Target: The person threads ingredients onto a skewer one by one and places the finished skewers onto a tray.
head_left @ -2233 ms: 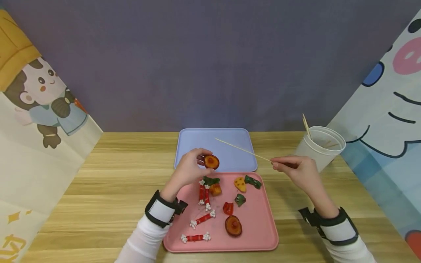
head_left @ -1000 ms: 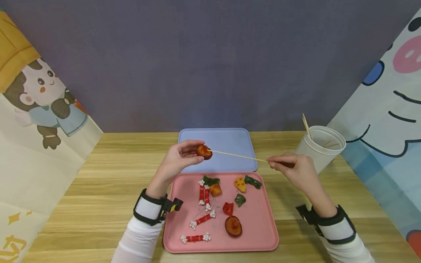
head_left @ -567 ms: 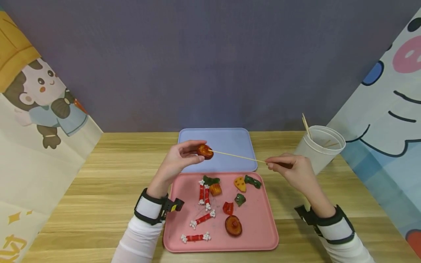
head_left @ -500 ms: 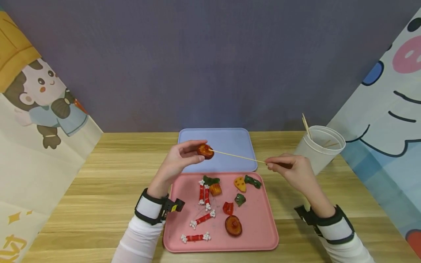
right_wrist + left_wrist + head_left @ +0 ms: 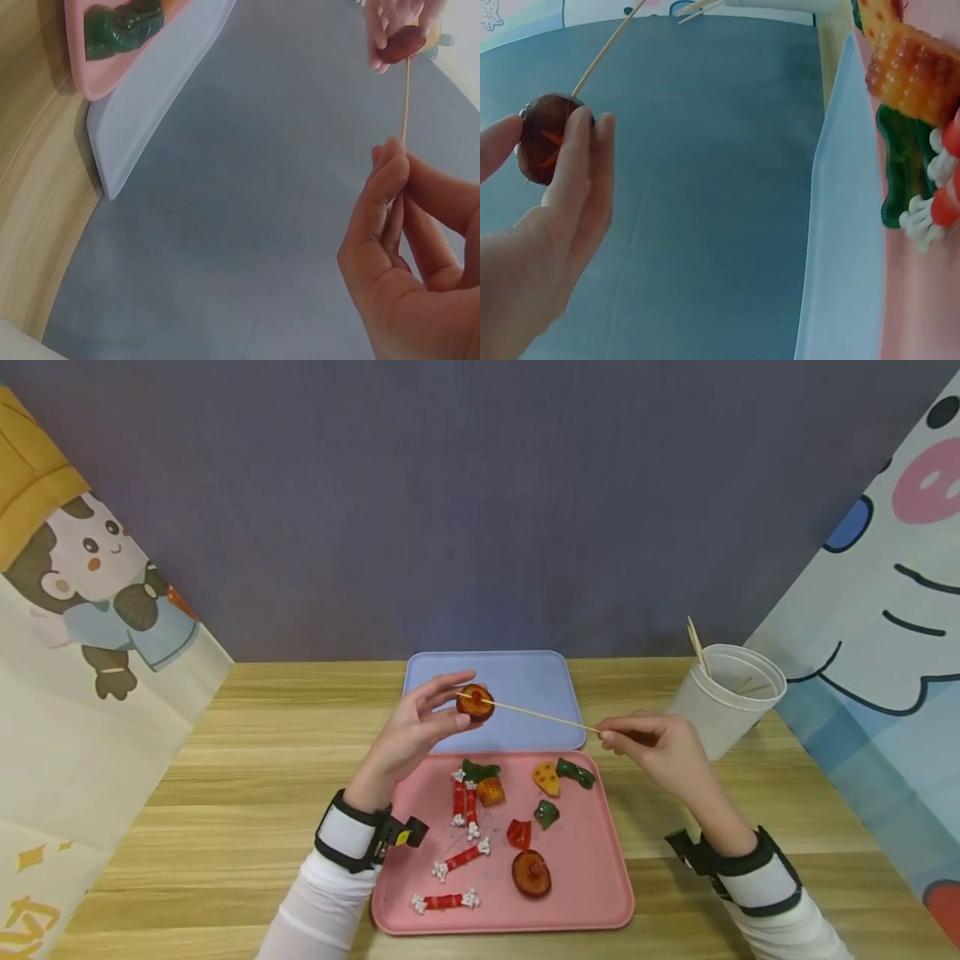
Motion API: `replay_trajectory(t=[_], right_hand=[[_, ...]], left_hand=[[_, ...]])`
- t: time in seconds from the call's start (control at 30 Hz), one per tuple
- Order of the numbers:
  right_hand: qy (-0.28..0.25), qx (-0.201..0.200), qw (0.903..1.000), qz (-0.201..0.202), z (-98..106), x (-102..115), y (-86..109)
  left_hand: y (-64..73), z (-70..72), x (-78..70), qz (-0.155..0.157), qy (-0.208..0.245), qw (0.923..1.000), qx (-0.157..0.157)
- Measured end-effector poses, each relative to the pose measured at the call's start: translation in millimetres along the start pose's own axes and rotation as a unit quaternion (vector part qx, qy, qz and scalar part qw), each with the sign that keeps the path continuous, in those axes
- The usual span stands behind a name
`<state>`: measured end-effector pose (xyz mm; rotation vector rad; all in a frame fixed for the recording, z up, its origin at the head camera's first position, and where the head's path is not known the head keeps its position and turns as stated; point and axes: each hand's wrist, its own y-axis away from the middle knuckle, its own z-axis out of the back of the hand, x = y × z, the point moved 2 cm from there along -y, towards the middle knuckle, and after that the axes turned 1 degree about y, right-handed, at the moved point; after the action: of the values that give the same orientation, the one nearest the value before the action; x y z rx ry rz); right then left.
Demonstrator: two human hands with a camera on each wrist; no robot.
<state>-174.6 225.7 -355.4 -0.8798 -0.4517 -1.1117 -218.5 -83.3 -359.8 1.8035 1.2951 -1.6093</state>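
Between the thumb and fingers of my left hand (image 5: 411, 731) is a brown toy shiitake mushroom (image 5: 474, 705), held above the blue tray. A thin bamboo skewer (image 5: 542, 716) runs through it, and its tip shows past the mushroom's left side. My right hand (image 5: 667, 752) pinches the skewer's other end with thumb and fingertips. In the left wrist view the mushroom (image 5: 540, 154) shows its dark scored cap, a bit of skewer poking out below. The right wrist view shows the skewer (image 5: 406, 105) between the right fingertips and the mushroom.
A pink tray (image 5: 585, 893) below the hands holds a second mushroom (image 5: 532, 873), a corn piece (image 5: 491, 791), several red-and-white sticks, green pieces, a yellow spotted piece and a red piece. Behind it lies the blue tray (image 5: 525, 677). A white cup (image 5: 720, 710) with skewers stands right.
The skewer first pointed free, then met the mushroom's underside; now its tip sticks out the other side. The left hand turned the mushroom and shifted slightly right; the right hand moved left.
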Motion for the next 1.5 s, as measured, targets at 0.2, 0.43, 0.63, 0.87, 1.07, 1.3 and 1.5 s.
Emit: replay_trajectory(t=[0.2,0.43,0.63,0.87,1.07,1.3,1.5], right_hand=[[0.004,0.001,0.9999,0.010,-3,9,1.2],[0.006,0.001,0.9999,0.012,-8,7,2.9],[0.004,0.000,1.0000,0.009,-12,5,3.8],[0.005,-0.002,0.9999,0.013,-16,6,4.0],[-0.001,-0.005,0.9999,0.012,-18,7,3.9],[-0.007,-0.006,0.9999,0.010,-19,10,3.8],[-0.006,0.000,1.0000,0.002,-20,13,4.3]], left_hand=[[-1.4,-1.0,6.8,0.016,-0.025,0.9990,-0.032],[-3.2,-2.5,14.6,0.015,-0.028,0.9992,-0.024],[-4.3,-8.1,19.5,0.026,-0.032,0.9990,-0.020],[-5.7,-13.6,25.1,0.030,-0.024,0.9993,-0.003],[-6.1,-17.2,26.9,0.026,-0.031,0.9991,0.007],[-7.3,-22.4,29.4,0.034,-0.018,0.9991,0.016],[-6.5,-25.7,33.4,0.048,-0.022,0.9985,0.017]])
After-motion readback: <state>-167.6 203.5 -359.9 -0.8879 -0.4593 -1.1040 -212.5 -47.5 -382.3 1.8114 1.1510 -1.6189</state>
